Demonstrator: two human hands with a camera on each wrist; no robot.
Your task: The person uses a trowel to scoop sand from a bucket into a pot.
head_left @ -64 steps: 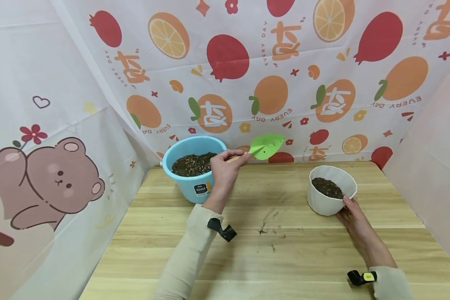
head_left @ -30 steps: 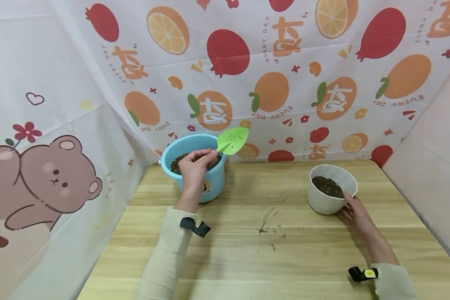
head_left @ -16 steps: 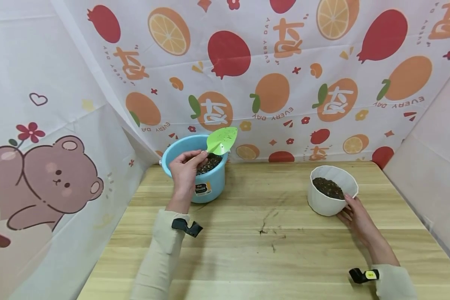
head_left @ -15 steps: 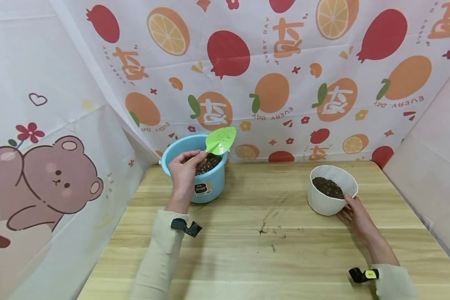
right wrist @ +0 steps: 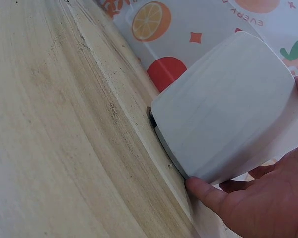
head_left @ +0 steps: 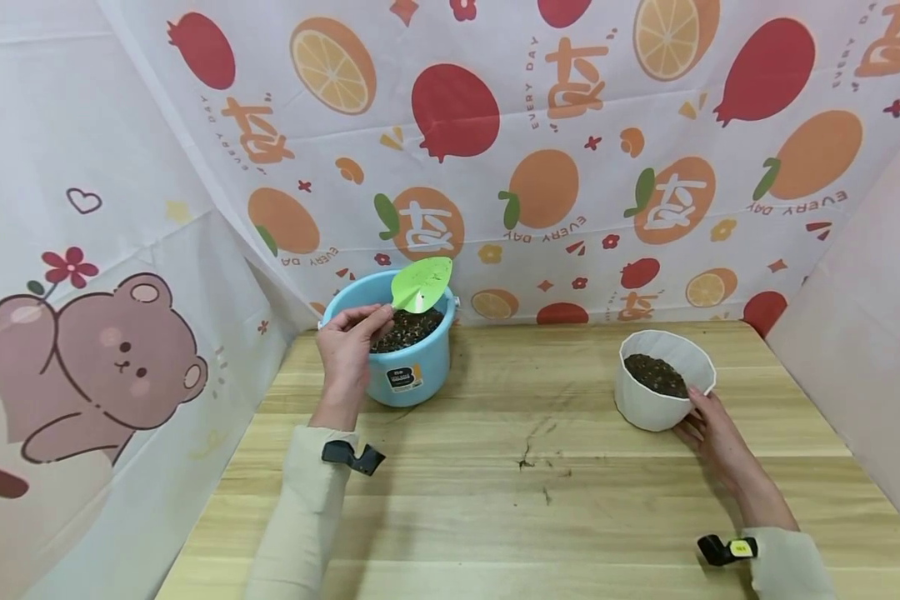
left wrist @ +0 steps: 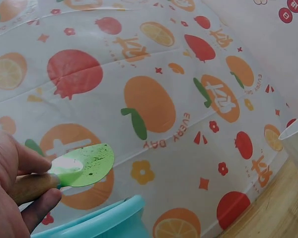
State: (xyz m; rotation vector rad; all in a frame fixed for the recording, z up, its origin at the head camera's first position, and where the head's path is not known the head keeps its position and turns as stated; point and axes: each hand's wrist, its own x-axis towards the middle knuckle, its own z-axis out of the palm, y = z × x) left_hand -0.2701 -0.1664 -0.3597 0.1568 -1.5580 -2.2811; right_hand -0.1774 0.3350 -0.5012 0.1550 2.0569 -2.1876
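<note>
My left hand [head_left: 342,354] pinches the wooden handle of a hand trowel [head_left: 422,283] with a green blade. The blade is raised above the rim of a light blue bucket [head_left: 429,367], which holds dark potting soil [head_left: 412,330]. Specks of soil cling to the blade in the left wrist view, where the handle [left wrist: 32,188] lies between thumb and fingers. On the right, my right hand [head_left: 727,446] grips a white flower pot [head_left: 641,407] at its near right side, thumb near the rim. Dark soil [head_left: 656,375] fills part of the pot. The bucket's left side is partly behind my left hand.
Both containers stand toward the back of a wooden table [head_left: 495,517]. Thin dark smudges and crumbs [head_left: 525,461] mark its middle. A fruit-printed cloth [head_left: 540,108] hangs right behind, with a bear-printed cloth [head_left: 127,358] at the left.
My left hand has moved left with the trowel, from the space right of the bucket to over it. The right hand and the pot have stayed in place.
</note>
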